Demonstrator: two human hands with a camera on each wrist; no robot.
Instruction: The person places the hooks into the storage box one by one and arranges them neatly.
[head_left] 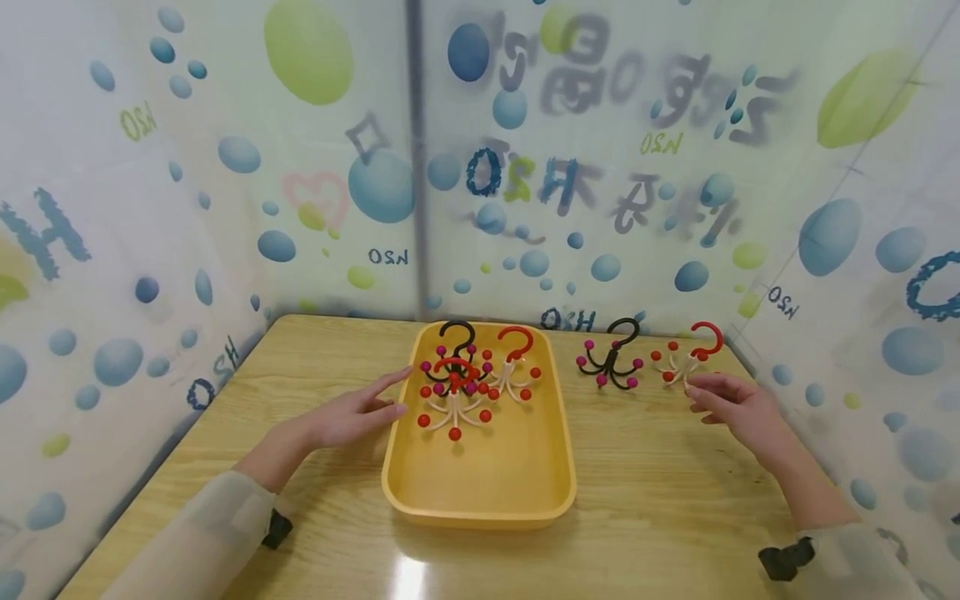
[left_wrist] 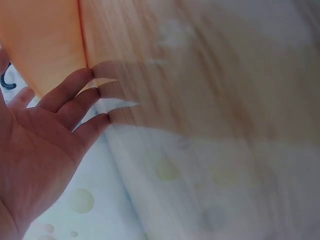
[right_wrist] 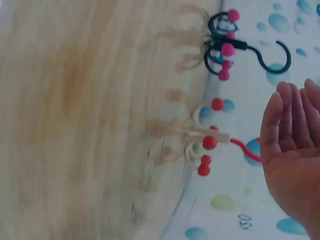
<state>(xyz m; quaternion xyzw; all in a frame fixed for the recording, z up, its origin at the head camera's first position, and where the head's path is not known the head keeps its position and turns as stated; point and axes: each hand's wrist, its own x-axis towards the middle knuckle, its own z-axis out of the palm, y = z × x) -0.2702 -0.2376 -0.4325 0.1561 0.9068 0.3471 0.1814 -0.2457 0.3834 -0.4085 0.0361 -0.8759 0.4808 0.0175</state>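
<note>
My left hand (head_left: pixel 348 417) is spread at the left wall of a yellow tray (head_left: pixel 483 479), fingertips right at the rim. In the tray's far half stand multi-arm hanging hooks: a black one (head_left: pixel 457 332) with magenta balls, partly hidden, a white one (head_left: pixel 454 407) with red balls before it, and another white one (head_left: pixel 512 372) to the right. On the table right of the tray, my right hand (head_left: pixel 735 410) is beside a white hanging hook (right_wrist: pixel 215 136) with a red crook. In the right wrist view its fingers are fairly straight, near the crook and holding nothing.
Another black hanging hook (head_left: pixel 612 358) with magenta balls stands on the wooden table (head_left: pixel 645 508) between the tray and the right-hand white one. Printed curtains (head_left: pixel 337 167) with blue and green spots close in the table's back and both sides.
</note>
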